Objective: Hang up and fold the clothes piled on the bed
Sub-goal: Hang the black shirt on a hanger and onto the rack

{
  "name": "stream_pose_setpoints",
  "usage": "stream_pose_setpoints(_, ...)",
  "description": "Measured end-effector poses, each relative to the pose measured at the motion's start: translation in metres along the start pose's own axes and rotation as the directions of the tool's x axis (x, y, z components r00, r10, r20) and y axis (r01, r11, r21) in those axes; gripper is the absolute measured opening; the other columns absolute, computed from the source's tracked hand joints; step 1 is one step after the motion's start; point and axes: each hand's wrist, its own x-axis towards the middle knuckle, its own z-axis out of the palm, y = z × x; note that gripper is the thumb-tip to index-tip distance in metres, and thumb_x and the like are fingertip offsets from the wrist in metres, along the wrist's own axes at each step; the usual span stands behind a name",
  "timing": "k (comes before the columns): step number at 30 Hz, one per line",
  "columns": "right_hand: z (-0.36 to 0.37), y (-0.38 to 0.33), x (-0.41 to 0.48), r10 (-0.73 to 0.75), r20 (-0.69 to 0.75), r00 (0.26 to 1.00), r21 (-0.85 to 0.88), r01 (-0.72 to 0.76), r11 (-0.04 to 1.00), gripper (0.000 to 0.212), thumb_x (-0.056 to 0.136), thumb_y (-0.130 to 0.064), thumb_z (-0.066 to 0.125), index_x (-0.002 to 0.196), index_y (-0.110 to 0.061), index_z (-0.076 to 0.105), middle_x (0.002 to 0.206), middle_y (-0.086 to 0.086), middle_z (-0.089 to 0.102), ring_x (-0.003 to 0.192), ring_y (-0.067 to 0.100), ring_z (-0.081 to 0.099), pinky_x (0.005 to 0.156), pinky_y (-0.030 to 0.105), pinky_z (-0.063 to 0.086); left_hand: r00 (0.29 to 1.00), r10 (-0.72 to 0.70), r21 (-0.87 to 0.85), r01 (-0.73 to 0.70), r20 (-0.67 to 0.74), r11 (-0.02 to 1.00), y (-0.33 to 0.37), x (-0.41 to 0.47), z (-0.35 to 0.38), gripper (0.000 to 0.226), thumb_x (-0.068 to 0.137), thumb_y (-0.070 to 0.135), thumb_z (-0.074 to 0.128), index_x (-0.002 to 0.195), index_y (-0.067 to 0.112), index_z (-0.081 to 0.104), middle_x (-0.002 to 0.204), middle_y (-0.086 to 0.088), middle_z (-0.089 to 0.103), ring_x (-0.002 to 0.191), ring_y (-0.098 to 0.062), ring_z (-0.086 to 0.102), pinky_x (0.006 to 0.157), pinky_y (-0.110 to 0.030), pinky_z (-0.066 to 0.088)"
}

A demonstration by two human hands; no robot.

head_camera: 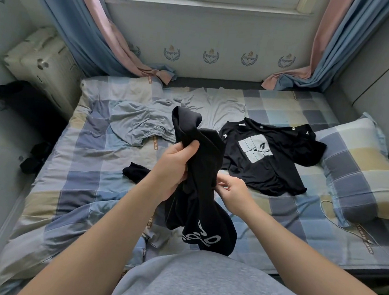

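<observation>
1. Two hands held one black garment point(202, 171): fingers of the left hand point(175, 166) curled round its bunched middle with the thumb pressed on top, while fingertips of the right hand point(232, 192) pinched its edge at 4 o'clock of the left.
2. It hung over the middle of the bed point(81, 185), with white lettering at its 6 o'clock end.
3. A printed black T-shirt point(267, 160) lay spread at 2 o'clock of the hands, a grey elastic-waisted garment point(139, 124) at 11 o'clock, and a checked pillow point(361, 174) at 3 o'clock.
</observation>
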Motion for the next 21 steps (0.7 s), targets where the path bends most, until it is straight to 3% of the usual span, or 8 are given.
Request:
stream_pose_setpoints(2,-0.003,0.002,0.0,0.013,-0.037,0.999,-0.04,-0.015,0.999,0.015,0.098,-0.016,0.062,0.095,-0.013,0.076,0.075,-0.006,0.072,0.067,0.009,0.064,0.068,0.03,0.051,0.997,0.012,0.023,-0.011,-0.075,1.0,0.0,0.002,-0.004,0.028,0.104,0.03,0.053,0.116,0.009,0.068,0.113,-0.014,0.074,0.107,-0.03,0.071,0.091,-0.042,0.059)
stream_pose_setpoints(4,-0.012,0.002,0.001,0.024,-0.093,0.995,-0.109,-0.034,0.994,0.025,0.098,-0.022,0.063,0.078,-0.007,0.066,0.057,-0.001,0.054,0.052,0.009,0.045,0.059,0.033,0.038,0.972,0.03,0.106,-0.005,-0.234,0.994,-0.002,0.007,-0.011,0.028,0.103,0.033,0.055,0.11,0.009,0.067,0.11,-0.016,0.074,0.104,-0.031,0.07,0.088,-0.044,0.055)
stream_pose_setpoints(7,-0.03,-0.007,0.004,0.039,-0.132,0.99,-0.112,-0.054,0.992,0.034,0.099,-0.024,0.057,0.073,-0.003,0.052,0.063,0.016,0.057,0.056,0.015,0.061,0.062,0.039,0.046,0.934,0.034,0.264,0.065,-0.355,0.962,-0.008,0.013,-0.02,0.03,0.102,0.038,0.055,0.121,0.015,0.06,0.116,-0.005,0.069,0.106,-0.021,0.066,0.084,-0.034,0.05)
stream_pose_setpoints(9,-0.04,-0.018,0.006,0.071,-0.125,0.99,-0.026,-0.074,0.997,0.037,0.1,-0.025,0.054,0.075,0.001,0.048,0.065,0.022,0.057,0.054,0.017,0.066,0.06,0.04,0.051,0.941,0.038,0.366,0.094,-0.337,0.926,-0.013,0.013,-0.024,0.039,0.1,0.038,0.06,0.133,0.019,0.054,0.123,0.002,0.065,0.108,-0.013,0.064,0.086,-0.029,0.048)
stream_pose_setpoints(13,-0.044,-0.042,0.01,0.086,-0.147,0.985,0.158,-0.063,0.986,0.041,0.103,-0.019,0.051,0.069,0.002,0.041,0.061,0.012,0.039,0.049,0.02,0.045,0.048,0.027,0.039,0.986,-0.051,0.542,0.13,-0.157,0.83,-0.023,0.006,-0.014,0.025,0.092,0.034,0.072,0.113,0.024,0.063,0.112,0.002,0.071,0.091,-0.008,0.07,0.07,-0.02,0.05)
stream_pose_setpoints(16,-0.04,-0.062,0.006,0.07,-0.125,0.99,0.319,-0.027,0.948,0.04,0.105,-0.019,0.049,0.074,0.005,0.047,0.07,0.011,0.038,0.057,0.023,0.034,0.045,0.021,0.032,0.982,-0.189,0.717,0.124,0.011,0.686,-0.038,0.003,-0.001,0.044,0.083,0.043,0.078,0.12,0.025,0.062,0.116,0.007,0.069,0.099,-0.003,0.068,0.081,-0.019,0.052)
stream_pose_setpoints(18,-0.041,-0.074,0.005,0.028,-0.11,0.994,0.405,0.019,0.914,0.043,0.105,-0.022,0.05,0.076,0.009,0.047,0.071,0.012,0.038,0.055,0.024,0.032,0.046,0.027,0.029,0.979,-0.197,0.775,0.084,0.053,0.627,-0.051,0.002,0.007,0.053,0.081,0.043,0.08,0.124,0.023,0.058,0.118,0.008,0.066,0.107,-0.005,0.064,0.09,-0.024,0.052)
stream_pose_setpoints(21,-0.047,-0.09,0.003,-0.026,-0.088,0.996,0.523,0.068,0.85,0.05,0.103,-0.03,0.053,0.077,0.01,0.043,0.075,0.016,0.038,0.059,0.043,0.03,0.056,0.05,0.022,0.997,-0.069,0.817,0.011,0.035,0.577,-0.065,0.004,0.011,0.03,0.087,0.037,0.074,0.11,0.022,0.061,0.108,0.01,0.068,0.102,-0.006,0.064,0.088,-0.027,0.053)
